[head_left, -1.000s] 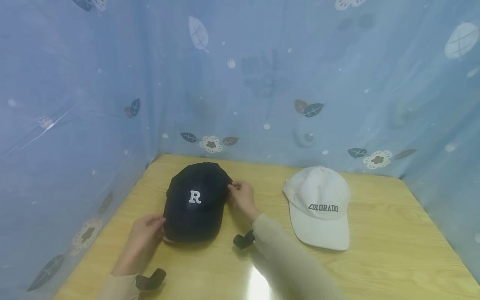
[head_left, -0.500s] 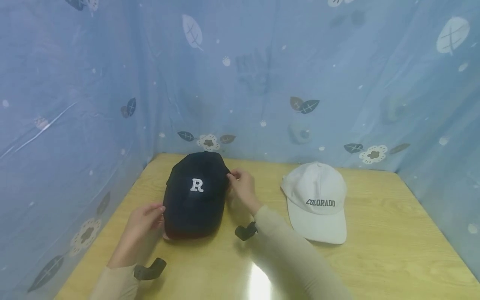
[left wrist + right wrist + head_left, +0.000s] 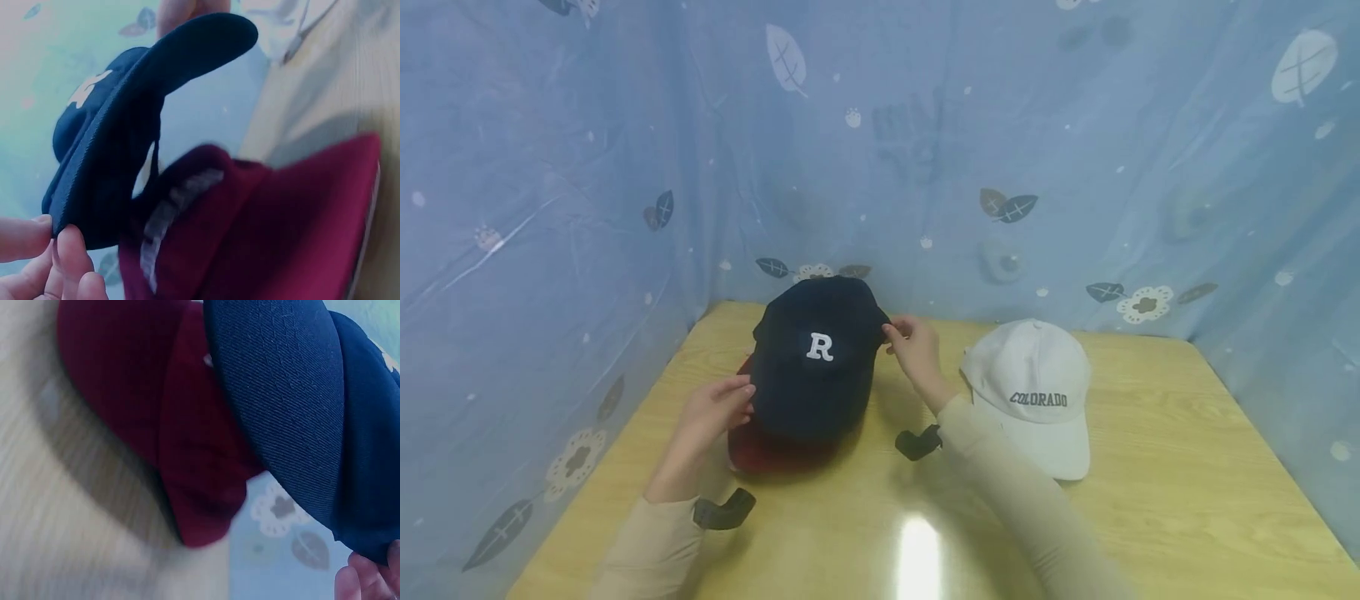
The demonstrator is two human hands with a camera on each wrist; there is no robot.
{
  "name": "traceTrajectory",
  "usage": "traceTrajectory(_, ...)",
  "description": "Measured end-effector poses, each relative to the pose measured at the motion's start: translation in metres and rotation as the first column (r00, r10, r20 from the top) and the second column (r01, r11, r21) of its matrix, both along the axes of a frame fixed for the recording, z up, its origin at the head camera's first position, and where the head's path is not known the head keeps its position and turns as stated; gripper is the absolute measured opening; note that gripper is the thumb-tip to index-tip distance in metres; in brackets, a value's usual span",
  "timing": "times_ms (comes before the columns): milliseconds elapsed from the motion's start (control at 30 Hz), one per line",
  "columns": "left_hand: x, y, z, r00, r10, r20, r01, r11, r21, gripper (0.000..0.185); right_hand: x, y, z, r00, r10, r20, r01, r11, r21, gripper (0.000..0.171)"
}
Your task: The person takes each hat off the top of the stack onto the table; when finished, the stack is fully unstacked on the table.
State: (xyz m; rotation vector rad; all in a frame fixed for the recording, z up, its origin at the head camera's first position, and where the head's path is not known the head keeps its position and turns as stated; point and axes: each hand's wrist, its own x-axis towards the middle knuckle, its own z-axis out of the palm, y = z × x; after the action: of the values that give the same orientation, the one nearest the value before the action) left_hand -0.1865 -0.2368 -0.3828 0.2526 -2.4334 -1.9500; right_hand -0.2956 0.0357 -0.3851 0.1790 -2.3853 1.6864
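A dark navy baseball cap (image 3: pixel 808 392) with a white letter R is held up between both hands. My left hand (image 3: pixel 711 421) pinches the edge of its brim between thumb and fingers, as the left wrist view shows close up. On the other side, my right hand (image 3: pixel 919 358) pinches the cap's rear side edge. Under the navy cap sits a dark red baseball cap (image 3: pixel 300 219) with pale lettering on its front, on the table. In the head view mostly its red brim shows; the navy cap hides the rest.
A white baseball cap (image 3: pixel 1037 375) lettered COLORADO lies on the wooden table (image 3: pixel 1180 450) to the right, partly behind my right sleeve. Blue patterned curtains (image 3: pixel 910 167) enclose the table at the back and sides. A dark curved device (image 3: pixel 724 510) is on each wrist.
Both hands have raised the navy cap and carried it up and to the right. The red cap beneath it has come into view. The white cap stays in place.
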Motion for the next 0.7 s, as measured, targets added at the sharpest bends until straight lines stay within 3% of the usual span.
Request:
traceTrajectory(300, -0.019, 0.06, -0.007, 0.998, 0.012, -0.062, -0.007, 0.996, 0.084, 0.029, 0.0, 0.059, 0.006, 0.996, -0.085, 0.033, 0.083, 0.995, 0.048, 0.019)
traceTrajectory(500, -0.021, 0.099, -0.02, 0.999, 0.01, -0.035, -0.007, 0.995, 0.1, 0.026, 0.008, 0.091, -0.002, 0.988, -0.155, 0.021, 0.151, 0.979, 0.139, 0.018)
traceTrajectory(700, -0.021, 0.12, -0.034, 1.0, 0.003, -0.018, -0.001, 0.993, 0.116, 0.025, 0.014, 0.11, -0.013, 0.981, -0.195, 0.001, 0.189, 0.954, 0.233, 0.017)
